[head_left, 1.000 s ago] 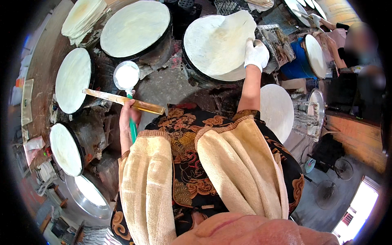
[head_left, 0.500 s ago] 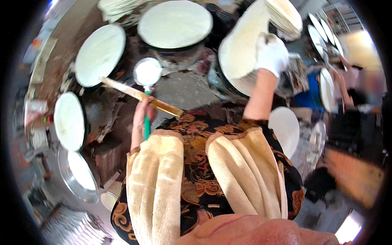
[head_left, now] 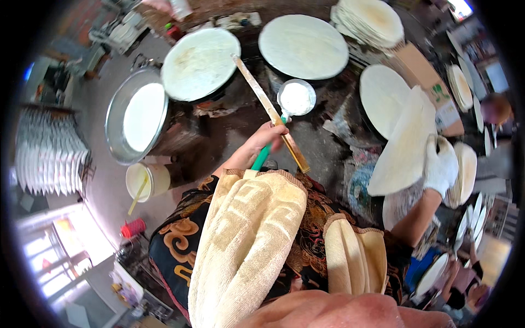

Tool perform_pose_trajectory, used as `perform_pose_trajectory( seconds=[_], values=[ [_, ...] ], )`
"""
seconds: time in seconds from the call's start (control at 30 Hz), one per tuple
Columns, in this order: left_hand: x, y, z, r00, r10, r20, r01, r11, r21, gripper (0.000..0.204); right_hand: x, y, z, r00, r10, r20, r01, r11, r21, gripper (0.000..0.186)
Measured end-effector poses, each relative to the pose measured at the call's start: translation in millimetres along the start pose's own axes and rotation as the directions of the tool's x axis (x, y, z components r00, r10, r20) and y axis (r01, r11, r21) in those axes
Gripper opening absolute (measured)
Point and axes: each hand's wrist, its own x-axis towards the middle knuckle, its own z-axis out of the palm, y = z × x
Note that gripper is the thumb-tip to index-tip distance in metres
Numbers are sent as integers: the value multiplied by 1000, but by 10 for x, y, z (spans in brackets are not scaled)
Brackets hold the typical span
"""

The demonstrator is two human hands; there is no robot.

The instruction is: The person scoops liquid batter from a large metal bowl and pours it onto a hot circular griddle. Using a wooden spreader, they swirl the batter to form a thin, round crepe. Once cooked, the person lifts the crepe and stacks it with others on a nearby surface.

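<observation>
My left hand (head_left: 268,138) is closed around a green-handled ladle (head_left: 296,98) with white batter in its bowl. The same hand grips a long flat wooden stick (head_left: 261,97), which lies across the ladle's handle. My right hand (head_left: 441,168), in a white glove, pinches the edge of a large thin pancake (head_left: 403,146). This sheet hangs partly folded, overlapping a pale round (head_left: 381,98) on the right. Beside the glove is a stack of pancakes (head_left: 465,172). Fingertips of the glove are partly hidden by the sheet.
Two pale-topped round griddles, one left (head_left: 199,63) and one centre (head_left: 303,46), stand ahead. A metal basin (head_left: 112,123) of white batter and a white bucket (head_left: 163,180) are at left. Beyond are a pancake pile (head_left: 372,24) and a cardboard box (head_left: 418,65). A person works at far right.
The view has swung to the right. My right hand has drawn the pancake away from the round surface toward the stack. My left hand still grips the ladle and stick.
</observation>
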Motion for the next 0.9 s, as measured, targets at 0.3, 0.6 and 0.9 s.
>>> perform_pose_trajectory(
  seconds=[0.3, 0.6, 0.9],
  values=[
    [37, 115, -661, 995, 23, -93, -28, 998, -56, 29, 1087, -52, 408, 928, -236, 289, -19, 744, 668, 42],
    [-251, 597, -487, 942, 25, -334, -125, 951, -281, 14, 3147, -664, 1337, 769, -429, 474, -64, 685, 726, 49],
    [284, 1033, -467, 875, 4, -485, -189, 923, -334, 29, 5423, -537, 735, 895, -443, -43, 394, 743, 542, 43]
  ],
)
